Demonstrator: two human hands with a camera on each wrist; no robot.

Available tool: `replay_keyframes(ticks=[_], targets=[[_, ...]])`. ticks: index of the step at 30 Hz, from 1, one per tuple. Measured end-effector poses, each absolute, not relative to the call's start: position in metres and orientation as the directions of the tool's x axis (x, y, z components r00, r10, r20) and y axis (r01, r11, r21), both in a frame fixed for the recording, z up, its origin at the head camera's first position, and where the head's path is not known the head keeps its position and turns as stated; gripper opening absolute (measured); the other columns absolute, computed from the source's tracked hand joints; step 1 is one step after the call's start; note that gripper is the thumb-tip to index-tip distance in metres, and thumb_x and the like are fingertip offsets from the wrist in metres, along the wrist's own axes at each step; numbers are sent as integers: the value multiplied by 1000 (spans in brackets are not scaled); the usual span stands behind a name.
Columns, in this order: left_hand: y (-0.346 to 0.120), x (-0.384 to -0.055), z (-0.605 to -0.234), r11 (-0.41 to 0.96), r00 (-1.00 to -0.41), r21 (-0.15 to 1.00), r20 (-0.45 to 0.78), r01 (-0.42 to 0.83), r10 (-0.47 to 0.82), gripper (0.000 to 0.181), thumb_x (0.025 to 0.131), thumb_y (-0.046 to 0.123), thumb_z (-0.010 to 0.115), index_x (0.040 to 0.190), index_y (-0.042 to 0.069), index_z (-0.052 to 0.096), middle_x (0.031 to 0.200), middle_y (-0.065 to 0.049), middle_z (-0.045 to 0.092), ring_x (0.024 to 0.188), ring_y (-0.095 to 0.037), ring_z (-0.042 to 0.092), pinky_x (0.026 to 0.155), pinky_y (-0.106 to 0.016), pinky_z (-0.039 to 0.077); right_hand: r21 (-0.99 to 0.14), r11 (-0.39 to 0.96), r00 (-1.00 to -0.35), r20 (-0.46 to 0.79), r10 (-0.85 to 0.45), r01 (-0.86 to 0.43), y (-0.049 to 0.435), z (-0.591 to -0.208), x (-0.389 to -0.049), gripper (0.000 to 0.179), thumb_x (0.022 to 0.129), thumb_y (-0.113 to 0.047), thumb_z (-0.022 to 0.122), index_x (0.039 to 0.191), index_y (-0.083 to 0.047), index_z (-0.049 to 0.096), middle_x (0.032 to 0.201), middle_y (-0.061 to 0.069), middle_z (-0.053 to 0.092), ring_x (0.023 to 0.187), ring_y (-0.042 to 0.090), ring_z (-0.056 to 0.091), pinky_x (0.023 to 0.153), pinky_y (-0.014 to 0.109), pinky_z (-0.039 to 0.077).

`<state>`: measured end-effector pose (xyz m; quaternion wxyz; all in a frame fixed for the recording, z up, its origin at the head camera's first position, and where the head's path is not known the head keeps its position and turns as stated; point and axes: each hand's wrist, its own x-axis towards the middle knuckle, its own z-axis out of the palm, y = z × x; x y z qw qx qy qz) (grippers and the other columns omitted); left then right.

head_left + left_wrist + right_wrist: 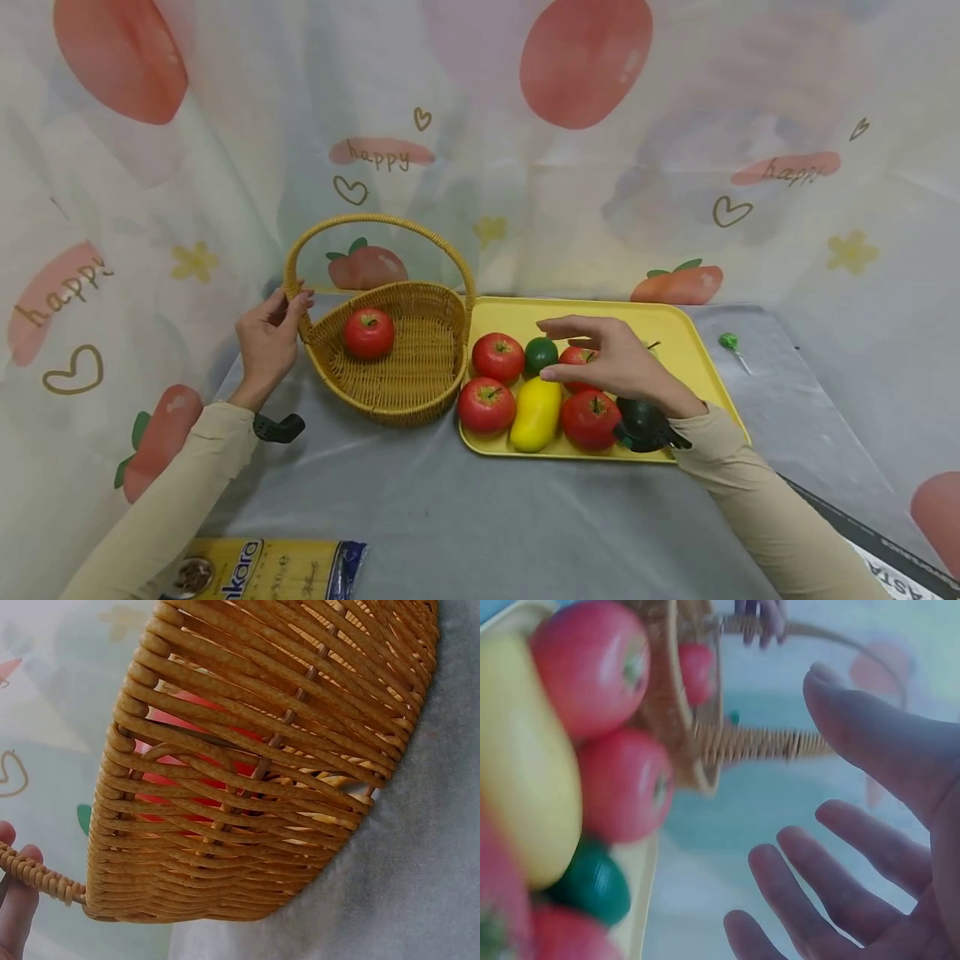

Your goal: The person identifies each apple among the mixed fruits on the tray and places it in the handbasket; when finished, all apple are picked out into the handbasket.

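So the left hand (268,342) has the wicker basket (420,354) pinched by its handle (375,218), one red apple (369,335) inside, while the right hand (611,354) hovers over the yellow tray (682,333), fingers loose, holding nothing. Honestly, the mango (536,417) and tray apples (487,407) sit so tight that a clumsy grab could send one rolling, and yanking the handle might tip the basket.

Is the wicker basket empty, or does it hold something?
Not empty: one red apple lies inside the wicker basket, with much of its bottom bare.
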<state>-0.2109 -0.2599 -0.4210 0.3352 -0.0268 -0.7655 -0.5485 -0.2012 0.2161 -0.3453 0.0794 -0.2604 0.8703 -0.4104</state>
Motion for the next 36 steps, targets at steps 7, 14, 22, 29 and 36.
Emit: replay_keyframes(ticks=[7, 14, 22, 29, 36], targets=[[-260, -211, -421, 397, -767, 815, 555, 423, -321, 31, 106, 15, 67, 136, 11, 74, 118, -22, 78, 94, 4, 73, 82, -9, 54, -719, 610, -912, 83, -401, -333, 271, -357, -183, 68, 87, -30, 91, 147, -14, 64, 148, 12, 65, 136, 34, 59, 112, 61, 48], [-258, -215, -421, 400, -755, 810, 565, 430, -333, 31, 106, 14, 68, 135, 11, 74, 116, -23, 78, 92, 6, 72, 81, -8, 53, -701, 602, -915, 192, -354, -381, 327, -381, -161, 80, 82, -14, 94, 153, -13, 58, 153, 14, 59, 132, -12, 47, 101, 4, 43], [-258, -213, -423, 401, -752, 809, 566, 429, -337, 30, 105, 14, 68, 135, 8, 74, 117, -27, 77, 92, 5, 73, 81, -9, 54, -614, 737, -952, 90, -292, -283, 358, -398, -140, 91, 79, -30, 97, 157, -13, 52, 155, 21, 56, 139, 9, 51, 98, 8, 47], [-259, -213, -426, 407, -750, 805, 570, 430, -335, 30, 106, 16, 68, 134, 9, 75, 117, -26, 77, 93, 6, 73, 82, -10, 55, -552, 800, -969, 62, -239, -233, 371, -408, -133, 94, 78, -33, 97, 156, -10, 51, 152, 25, 54, 130, 51, 54, 93, 51, 59], [-261, -212, -426, 426, -749, 803, 570, 417, -339, 29, 106, 17, 68, 133, 10, 76, 117, -24, 78, 93, 9, 72, 82, -9, 54, -489, 838, -967, 51, -251, -243, 379, -410, -133, 92, 77, -37, 97, 151, -2, 56, 143, 32, 61, 123, 51, 61, 87, 38, 57]])
